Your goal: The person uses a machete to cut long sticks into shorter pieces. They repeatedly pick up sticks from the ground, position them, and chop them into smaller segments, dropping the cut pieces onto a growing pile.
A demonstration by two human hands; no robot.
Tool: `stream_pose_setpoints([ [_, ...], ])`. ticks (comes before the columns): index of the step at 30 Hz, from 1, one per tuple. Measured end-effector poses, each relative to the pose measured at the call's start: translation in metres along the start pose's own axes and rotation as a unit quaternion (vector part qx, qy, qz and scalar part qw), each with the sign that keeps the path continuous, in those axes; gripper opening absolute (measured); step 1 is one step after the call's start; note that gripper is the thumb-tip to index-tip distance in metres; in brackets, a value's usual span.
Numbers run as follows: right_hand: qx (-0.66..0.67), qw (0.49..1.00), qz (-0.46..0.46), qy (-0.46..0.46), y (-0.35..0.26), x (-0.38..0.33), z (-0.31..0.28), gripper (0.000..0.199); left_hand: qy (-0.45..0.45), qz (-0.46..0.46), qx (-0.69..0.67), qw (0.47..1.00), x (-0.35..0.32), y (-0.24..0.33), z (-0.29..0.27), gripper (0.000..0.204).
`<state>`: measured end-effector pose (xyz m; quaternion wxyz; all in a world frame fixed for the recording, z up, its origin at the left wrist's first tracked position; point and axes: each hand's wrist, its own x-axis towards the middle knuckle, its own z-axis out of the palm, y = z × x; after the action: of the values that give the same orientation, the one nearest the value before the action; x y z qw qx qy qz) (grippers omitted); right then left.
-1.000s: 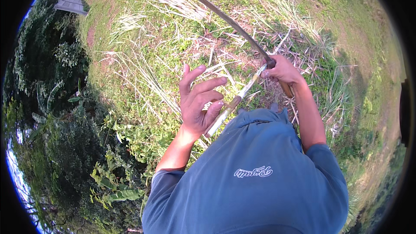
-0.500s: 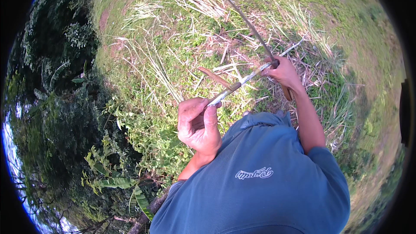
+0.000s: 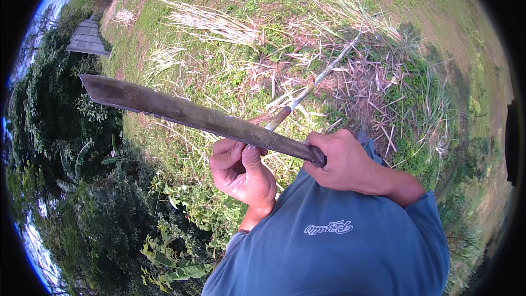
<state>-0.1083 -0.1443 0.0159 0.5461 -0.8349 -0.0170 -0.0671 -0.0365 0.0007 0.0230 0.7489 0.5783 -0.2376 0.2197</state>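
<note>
My right hand is wrapped round the handle of a machete. Its long, dark blade points to the left across the front of my body, and its lower edge looks chipped. My left hand pinches the near end of a long, thin stalk, partly green-white and partly brown. The stalk slants away to the upper right. The blade crosses over it just beyond my left fingertips and hides part of it; whether they touch I cannot tell. A loose brownish strip juts out beside the stalk.
A pile of cut pale stalks lies on the grass ahead. Dry strips and chips litter the ground around my feet. Dense trees and shrubs stand at the left, with a grey slatted structure beyond them.
The machete has swung from pointing away at upper right to lying across the stalk, pointing left. My right hand has come closer to my body. My left hand still pinches the stalk.
</note>
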Motion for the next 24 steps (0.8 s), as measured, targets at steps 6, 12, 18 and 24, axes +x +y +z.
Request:
stream_pose_setpoints([
  [6, -0.070, 0.994, 0.069, 0.043, 0.007, -0.010, -0.006, 0.018, -0.036, -0.032, 0.026, 0.998, -0.005, 0.000, 0.005, 0.019],
  [12, -0.108, 0.988, 0.109, -0.002, 0.005, -0.019, -0.019, 0.020, -0.042, 0.000, -0.029, 0.999, -0.010, -0.008, 0.001, 0.020],
  [18, -0.121, 0.986, 0.109, -0.035, 0.005, -0.015, -0.023, 0.023, -0.020, -0.009, 0.014, 1.000, -0.015, -0.015, 0.003, 0.017],
  [24, -0.204, 0.959, 0.193, 0.037, 0.053, 0.003, -0.028, 0.019, -0.073, 0.040, 0.096, 0.992, -0.023, -0.017, 0.004, 0.018],
])
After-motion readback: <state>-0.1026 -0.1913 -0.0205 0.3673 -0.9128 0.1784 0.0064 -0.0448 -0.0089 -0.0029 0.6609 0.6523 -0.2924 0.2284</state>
